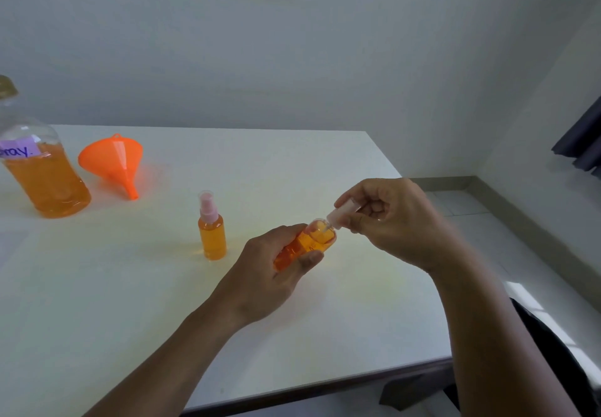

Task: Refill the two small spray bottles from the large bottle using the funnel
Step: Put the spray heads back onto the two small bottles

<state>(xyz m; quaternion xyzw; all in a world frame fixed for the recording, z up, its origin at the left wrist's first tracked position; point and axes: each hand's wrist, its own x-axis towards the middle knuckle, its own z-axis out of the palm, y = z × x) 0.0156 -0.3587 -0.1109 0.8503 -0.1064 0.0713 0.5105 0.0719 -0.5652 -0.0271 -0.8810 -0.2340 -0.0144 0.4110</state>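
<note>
My left hand (270, 281) grips a small spray bottle (307, 243) full of orange liquid, tilted to the right above the table. My right hand (390, 218) pinches the pink spray cap (340, 214) at that bottle's neck. A second small spray bottle (212, 233), also orange and capped in pink, stands upright on the table to the left of my hands. The orange funnel (115, 163) lies on its side at the back left. The large bottle (39, 169) with orange liquid, a purple label and a gold cap stands at the far left.
The white table (97, 302) ends at a right edge close behind my right hand and a front edge near my body. Beyond the right edge are a tiled floor (461, 202) and a dark curtain (582, 143). A grey wall runs behind the table.
</note>
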